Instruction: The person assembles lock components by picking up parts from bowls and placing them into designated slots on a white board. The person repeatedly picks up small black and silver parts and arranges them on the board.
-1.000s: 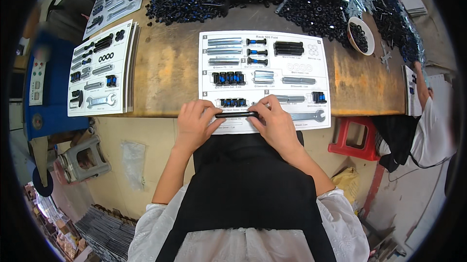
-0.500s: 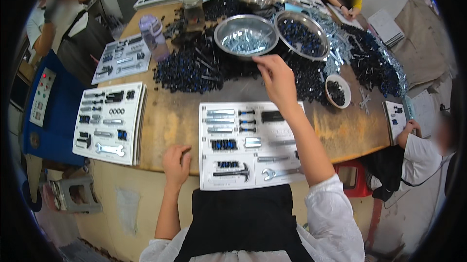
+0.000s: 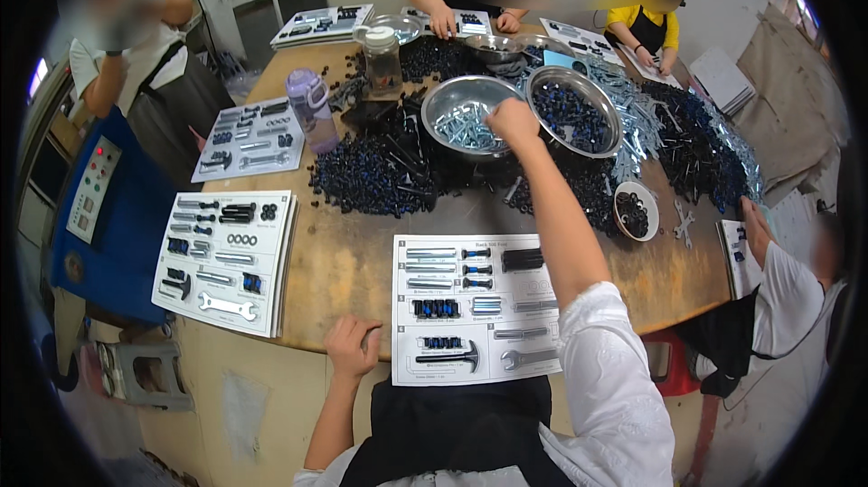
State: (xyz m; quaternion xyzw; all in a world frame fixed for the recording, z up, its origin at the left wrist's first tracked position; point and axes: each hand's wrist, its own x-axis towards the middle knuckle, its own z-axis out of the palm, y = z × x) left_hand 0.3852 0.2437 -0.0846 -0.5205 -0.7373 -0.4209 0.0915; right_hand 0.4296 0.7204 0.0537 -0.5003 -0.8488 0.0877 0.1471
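Note:
My right hand [image 3: 514, 122] reaches into the right side of a steel bowl [image 3: 432, 136] of small silver metal pieces [image 3: 464, 125]. Its fingers are bent together, and whatever lies between them is hidden. At the table's near edge rests my left hand [image 3: 353, 346], loosely closed; a dark patch shows by its fingertips, too small to identify. Just right of it lies a white sheet [image 3: 434, 311] with pictures of bolts, tubes, a hammer-like tool and a wrench. My right forearm covers part of the sheet's right side.
A second steel bowl [image 3: 575, 149] with black and blue bolts adjoins the first. Heaps of dark bolts [image 3: 371, 175] surround them. A white cup [image 3: 636, 212] of black rings, loose wrenches [image 3: 684, 222], a purple bottle [image 3: 312, 112] and a stack of sheets [image 3: 226, 261] stand about. Several people work around the table.
My right hand has gone from the steel bowl's near rim into its right side. The view has shifted, so the table sits lower. My left hand stays by the sheet.

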